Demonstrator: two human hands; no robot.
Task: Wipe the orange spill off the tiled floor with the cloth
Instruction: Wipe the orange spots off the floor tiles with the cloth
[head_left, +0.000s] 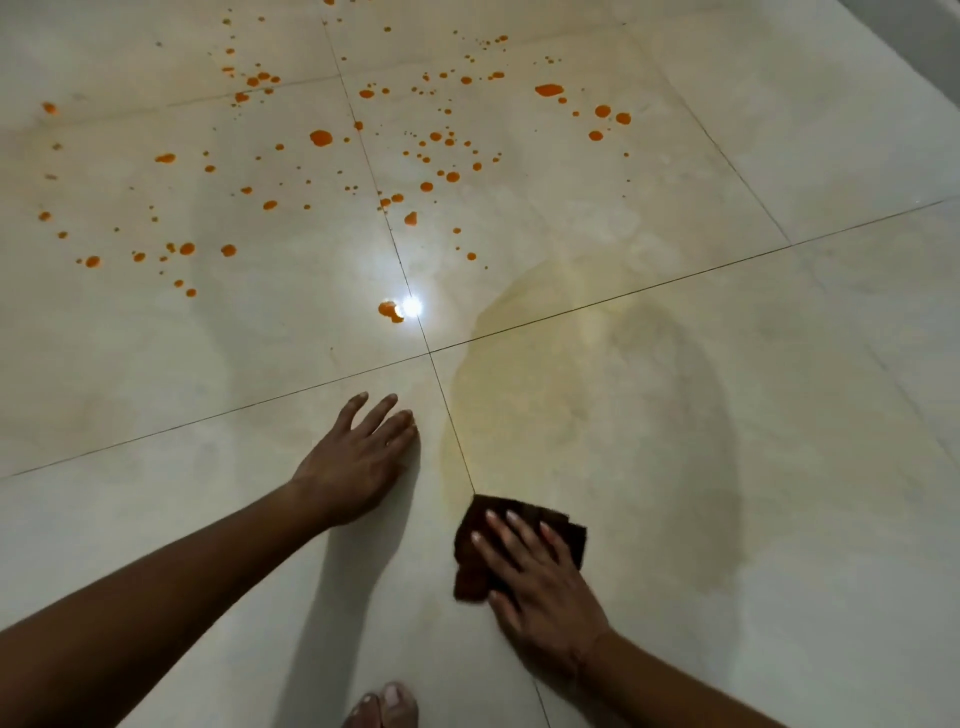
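The tiled floor (779, 130) fills the whole view, glossy cream tiles cut by dark grout lines, with a lamp glare just above centre. Across the ten-to-one o'clock stretch the orange spill (321, 137) lies scattered in dozens of separate drops, most still round and untouched. From centre down toward four o'clock runs a pale yellowish smear (571, 364), thin and streaky, which looks like a wiped patch not yet fully clean.

Now the hands. The left hand (358, 462) sits at about seven o'clock from centre, flat on the tile, fingers spread wide, holding nothing; it seems to be a brace. The right hand (540, 577) is at five o'clock, palm down, fingers splayed and pressing the cloth (519, 519) flat against the floor. The cloth is dark brown, folded small, lying right at the foot of a grout line, just beside the smear's lower edge and well apart from the drops. Bare toes (387, 704) peek in at six o'clock.

My read: that cloth is soft, light and limp, so pinching a corner would only drag it. An open palm over its middle spreads the pressure best. The tile looks slick, so wet drops may smear rather than lift.
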